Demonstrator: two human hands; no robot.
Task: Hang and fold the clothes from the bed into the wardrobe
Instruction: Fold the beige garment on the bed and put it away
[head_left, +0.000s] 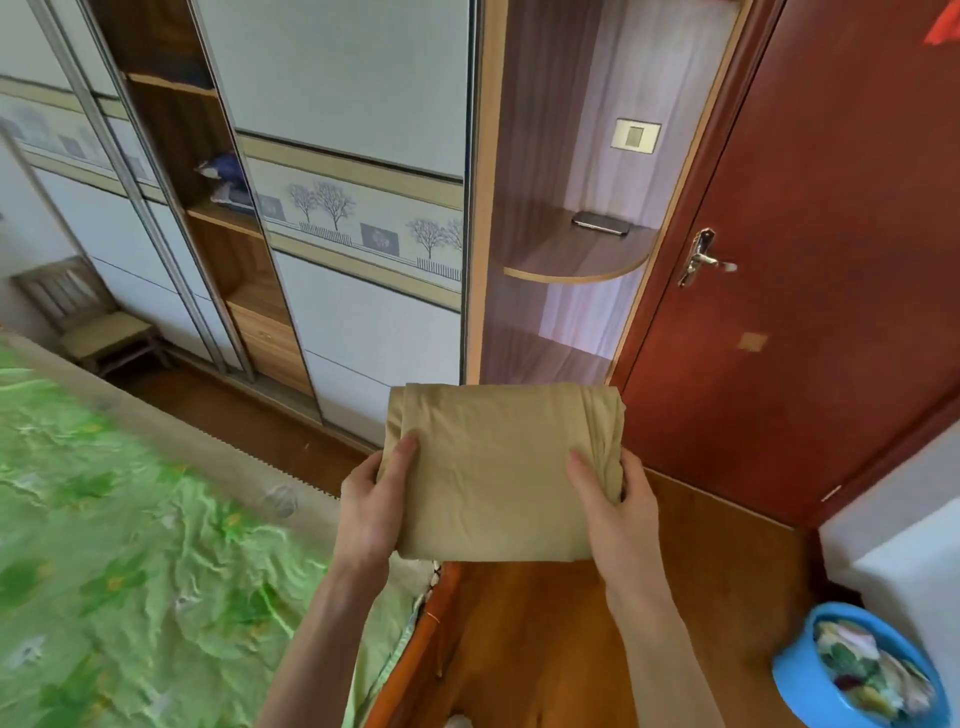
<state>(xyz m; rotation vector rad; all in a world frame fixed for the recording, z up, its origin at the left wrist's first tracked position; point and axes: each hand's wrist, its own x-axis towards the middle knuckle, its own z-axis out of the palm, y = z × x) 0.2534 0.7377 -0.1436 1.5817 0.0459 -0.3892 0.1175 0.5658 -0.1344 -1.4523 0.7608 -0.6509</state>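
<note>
A tan garment (493, 478), folded into a flat rectangle, is held in the air in front of me over the wooden floor. My left hand (371, 512) grips its left edge with the thumb on top. My right hand (615, 512) grips its right edge the same way. The bed (104, 545) with a green flowered cover lies at the lower left. The wardrobe (332, 171) stands ahead with white sliding doors; one gap between the doors shows wooden shelves (218, 218), and a blue item lies on the middle shelf.
A dark red door (831, 260) with a metal handle stands at the right. A curved corner shelf (576, 254) holds a phone. A wooden chair (88, 317) sits at the far left. A blue bin (862, 670) with scraps is at the lower right.
</note>
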